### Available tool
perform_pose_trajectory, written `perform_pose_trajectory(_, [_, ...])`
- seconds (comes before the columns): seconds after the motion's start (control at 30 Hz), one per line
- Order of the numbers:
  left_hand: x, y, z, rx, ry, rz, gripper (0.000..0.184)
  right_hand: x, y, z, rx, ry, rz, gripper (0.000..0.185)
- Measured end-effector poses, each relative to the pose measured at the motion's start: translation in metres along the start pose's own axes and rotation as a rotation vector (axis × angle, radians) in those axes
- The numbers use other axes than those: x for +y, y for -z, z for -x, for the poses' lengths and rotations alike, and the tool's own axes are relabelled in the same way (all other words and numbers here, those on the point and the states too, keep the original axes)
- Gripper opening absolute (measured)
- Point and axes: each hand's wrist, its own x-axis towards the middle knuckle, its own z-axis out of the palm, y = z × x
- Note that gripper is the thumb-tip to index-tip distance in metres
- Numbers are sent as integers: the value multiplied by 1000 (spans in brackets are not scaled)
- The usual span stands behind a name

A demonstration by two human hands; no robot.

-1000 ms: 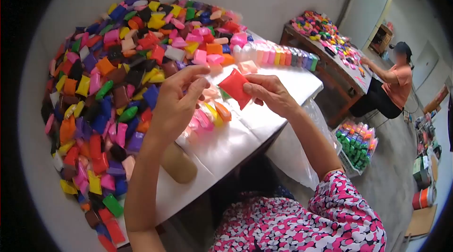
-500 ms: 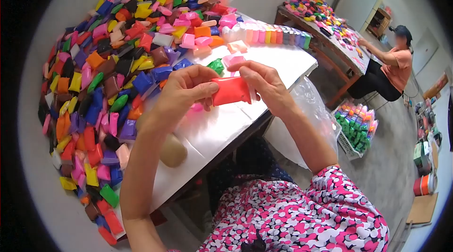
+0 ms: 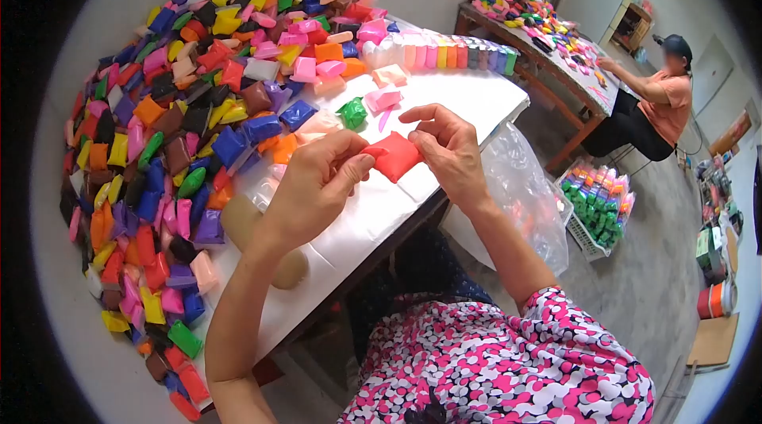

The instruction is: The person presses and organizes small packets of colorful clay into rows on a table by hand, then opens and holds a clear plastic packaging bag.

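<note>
A small, soft, red packet (image 3: 398, 160) hangs in the air over the white tabletop (image 3: 373, 213), between my two hands. My left hand (image 3: 313, 190) pinches its left end, where a bit of red shows at the fingertips. Thumb and fingers of my right hand (image 3: 452, 160) grip the packet's right edge. Just beyond it on the table lie a green packet (image 3: 352, 113) and a pink packet (image 3: 383, 98). An olive-tan rounded object (image 3: 290, 269) rests on the table beneath my left forearm, partly hidden by it.
A big heap of coloured packets (image 3: 178, 118) covers the table's left and far side. A row of packets in many colours (image 3: 456, 55) lines the far edge. A clear plastic bag (image 3: 520, 194) and a filled white basket (image 3: 586, 237) are at right. A co-worker (image 3: 667, 102) sits at another table (image 3: 548, 67).
The red packet has turned from a flat oblong to a diamond-like angle. My left hand has moved slightly down and its fingertips now pinch a red end. My right hand has shifted slightly.
</note>
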Motion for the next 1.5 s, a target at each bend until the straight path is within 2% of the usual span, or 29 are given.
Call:
perform_pose_trajectory(0.1, [0, 1, 1, -11, -92, -234, 15, -5, 4, -3, -43, -79, 65, 18])
perform_pose_trajectory(0.2, [4, -2, 3, 54, -102, -287, 14, -15, 0, 3, 87, -27, 360, 17])
perform_pose_trajectory(0.3, [3, -3, 2, 137, -195, -345, 13, -22, 8, 14, 160, 452, 779, 18])
perform_pose_trajectory(0.43, [9, -6, 4, 121, -314, -459, 12, -46, 5, 25, -81, 579, 907, 18])
perform_pose_trajectory(0.47, [10, -6, 4, 106, -337, -483, 12, -44, 4, 24, -71, 615, 953, 19])
perform_pose_trajectory(0.57, [8, -11, 4, 135, -412, -458, 13, -39, 5, 18, -111, 662, 982, 17])
perform_pose_trajectory(0.87, [10, -12, 6, 110, -689, -652, 16, -41, 12, 19, -83, 926, 923, 17])
perform_pose_trajectory(1.07, [1, -17, 7, 137, -690, -601, 16, -38, 12, 23, -53, 975, 967, 20])
perform_pose_trajectory(1.17, [-1, -18, 6, 174, -647, -732, 14, -34, 16, 25, -55, 958, 1054, 23])
perform_pose_trajectory(1.5, [4, -20, 6, 114, -588, -764, 12, -35, 12, 23, -38, 952, 1026, 21])
